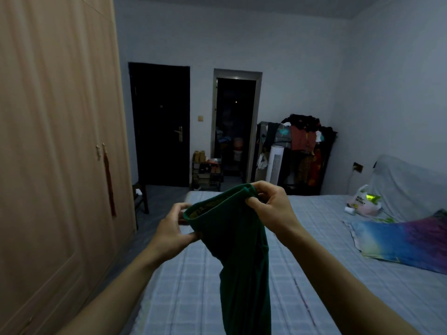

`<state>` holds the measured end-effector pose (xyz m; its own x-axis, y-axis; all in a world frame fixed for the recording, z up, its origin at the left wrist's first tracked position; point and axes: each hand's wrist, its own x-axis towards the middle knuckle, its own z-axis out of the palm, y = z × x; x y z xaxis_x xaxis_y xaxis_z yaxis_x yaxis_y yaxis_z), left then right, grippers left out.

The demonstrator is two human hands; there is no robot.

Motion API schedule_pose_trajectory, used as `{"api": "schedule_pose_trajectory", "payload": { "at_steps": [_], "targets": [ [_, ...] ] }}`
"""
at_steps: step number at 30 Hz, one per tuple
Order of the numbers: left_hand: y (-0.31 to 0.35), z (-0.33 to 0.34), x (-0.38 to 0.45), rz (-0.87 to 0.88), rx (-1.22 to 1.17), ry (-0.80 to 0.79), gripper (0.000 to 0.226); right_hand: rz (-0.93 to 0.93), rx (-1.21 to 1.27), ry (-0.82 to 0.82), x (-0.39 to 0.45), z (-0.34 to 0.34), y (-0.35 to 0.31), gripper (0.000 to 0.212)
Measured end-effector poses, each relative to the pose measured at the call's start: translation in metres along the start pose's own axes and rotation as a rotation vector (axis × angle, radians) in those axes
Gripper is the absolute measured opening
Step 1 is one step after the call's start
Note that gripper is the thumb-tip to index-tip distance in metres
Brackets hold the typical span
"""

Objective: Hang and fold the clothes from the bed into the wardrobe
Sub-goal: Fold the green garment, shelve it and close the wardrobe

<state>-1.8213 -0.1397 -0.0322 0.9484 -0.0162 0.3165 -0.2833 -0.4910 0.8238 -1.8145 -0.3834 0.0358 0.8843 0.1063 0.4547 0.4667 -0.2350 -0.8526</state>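
1. You've got the green garment (239,240) up in the air over the bed (314,250), held by both hands – it's not on the mattress, it hangs free.
2. L hand (173,232): thumb and fingers pinched shut on the near-left part of the open rim. R hand (271,206): fingers closed on the far-right part of the same rim, a bit higher than the L.
3. Key relation – the rim runs across betw. your two hands, roughly level, tilted up toward the R; the garment's long axis drops straight down from your fingers and runs out of the bottom of the view. The opening gapes toward you.
4. Wardrobe (55,141) is to your left w/ doors shut, so L hand is the nearer one to the handles (101,152).
5. Judgement: you're sorting out the edge before a fold or hang; can't tell what kind of garment it is.
6. Next prob. needs the rim pulled flat betw. the hands, then a hand freed for the doors.
7. A colourful cloth (401,240) lies on the bed's right side, well apart.
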Motion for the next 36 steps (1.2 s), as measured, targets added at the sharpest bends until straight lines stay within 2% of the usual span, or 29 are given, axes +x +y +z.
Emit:
{"api": "schedule_pose_trajectory", "payload": {
  "at_steps": [3, 6, 10, 18, 25, 29, 36],
  "targets": [
    [0.001, -0.007, 0.001, 0.033, -0.161, -0.058, 0.051, -0.01, 0.047, 0.015, -0.002, -0.009, -0.01, 0.015],
    [0.002, -0.005, -0.001, 0.084, -0.293, -0.108, 0.038, -0.009, 0.076, 0.022, -0.008, -0.014, -0.013, 0.014],
    [0.003, 0.005, -0.001, 0.14, -0.383, -0.053, 0.019, -0.007, 0.037, 0.064, -0.024, -0.02, -0.009, 0.014],
    [0.04, 0.012, -0.009, 0.313, -0.24, -0.064, 0.015, 0.033, -0.096, 0.095, -0.068, -0.056, -0.005, 0.017],
    [0.104, 0.009, -0.029, 0.445, -0.317, 0.005, 0.018, -0.074, -0.033, 0.148, -0.081, -0.102, -0.021, 0.018],
    [0.117, 0.032, -0.041, 0.32, -0.203, -0.015, 0.017, 0.086, -0.031, 0.143, -0.093, -0.107, 0.002, 0.021],
    [0.132, 0.053, -0.059, 0.256, -0.18, -0.007, 0.017, 0.029, 0.034, 0.063, -0.113, -0.139, 0.012, 0.022]
  ]
}}
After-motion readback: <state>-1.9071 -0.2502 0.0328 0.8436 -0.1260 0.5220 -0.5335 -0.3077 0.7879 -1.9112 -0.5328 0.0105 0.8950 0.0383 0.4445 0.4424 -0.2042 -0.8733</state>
